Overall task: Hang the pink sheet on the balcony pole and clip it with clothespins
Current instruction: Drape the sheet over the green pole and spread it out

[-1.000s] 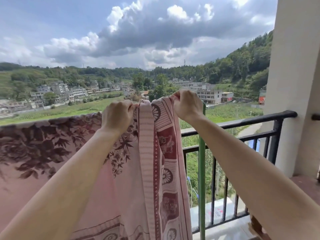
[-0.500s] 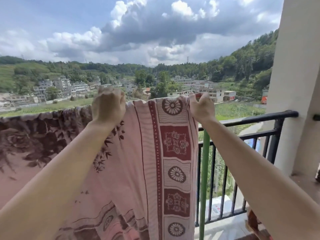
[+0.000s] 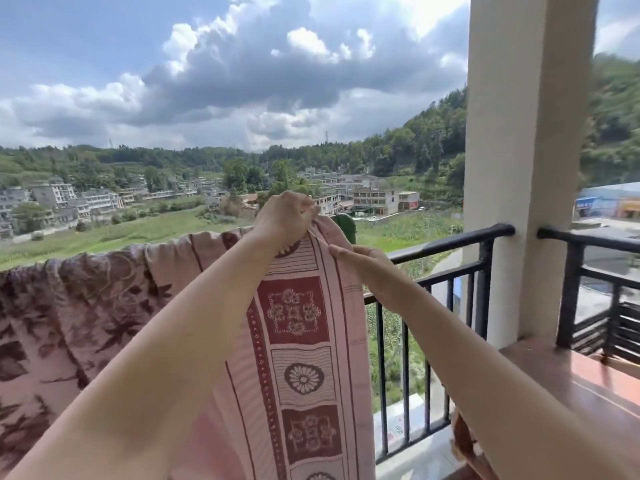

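here, sheet (image 3: 301,306) in left hand (image 3: 285,216)

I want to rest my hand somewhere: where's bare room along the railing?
Free: the black railing between the right hand and the pillar. Crowded: the green pole end, where left hand and right hand grip the pink sheet.

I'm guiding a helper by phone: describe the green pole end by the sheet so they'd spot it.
Start at the wide cream column and follow the black metal railing leftward to the pink patterned sheet. Just above the sheet's top right edge, beside the left hand, a dark green rounded pole end pokes up. Nearby bars are black; this is green.
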Available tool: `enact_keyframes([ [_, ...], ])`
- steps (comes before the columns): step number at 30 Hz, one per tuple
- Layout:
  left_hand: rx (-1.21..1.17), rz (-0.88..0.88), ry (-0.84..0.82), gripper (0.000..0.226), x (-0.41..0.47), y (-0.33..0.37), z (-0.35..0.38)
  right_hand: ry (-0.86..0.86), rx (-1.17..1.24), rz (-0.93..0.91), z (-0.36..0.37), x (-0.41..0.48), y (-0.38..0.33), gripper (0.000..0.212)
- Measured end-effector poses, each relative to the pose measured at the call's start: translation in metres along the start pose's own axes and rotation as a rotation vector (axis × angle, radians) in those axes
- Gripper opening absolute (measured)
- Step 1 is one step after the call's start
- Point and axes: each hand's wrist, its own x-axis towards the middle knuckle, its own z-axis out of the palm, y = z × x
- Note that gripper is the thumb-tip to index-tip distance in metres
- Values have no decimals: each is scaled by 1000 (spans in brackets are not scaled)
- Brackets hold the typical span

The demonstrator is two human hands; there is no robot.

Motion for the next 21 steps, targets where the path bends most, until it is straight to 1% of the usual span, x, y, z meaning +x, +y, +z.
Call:
enact_keyframes([
  [2,-4,-12,-138,21,13,0,0,-48,84,16,0,-2,2,41],
  [4,-54,-30,-164,14,23,-2,-2,-23,111,68,1,1,7,60],
  [5,-76,-31,-157,13,26,-2,-3,4,137,121,1,2,9,65],
  [6,-96,-24,-132,13,27,-2,-3,20,158,172,0,3,11,65],
  [7,-130,-14,-89,14,27,-2,0,-5,149,205,-2,4,12,59],
  [10,-332,16,61,14,22,-4,10,-224,61,211,-13,7,14,36],
  [11,-385,28,98,13,20,-4,12,-238,49,210,-17,8,12,32],
  [12,-413,41,136,13,18,-5,12,-197,21,185,-19,11,9,30],
  [13,-419,52,167,13,16,-7,11,-115,-28,126,-20,13,4,29],
  [14,-397,65,171,14,14,-11,10,2,-87,41,-21,16,-1,27],
  [16,-249,74,68,24,10,-24,6,287,-235,-187,-21,21,-14,24],
  [18,-15,107,-34,40,1,-39,-1,540,-362,-392,-19,28,-26,20],
  [19,93,118,-40,50,-4,-49,-6,636,-359,-431,-17,32,-31,20],
  [20,185,108,-37,56,-10,-59,-12,730,-308,-422,-18,35,-35,21],
  [21,257,76,-34,56,-20,-69,-21,825,-210,-368,-23,37,-38,24],
])
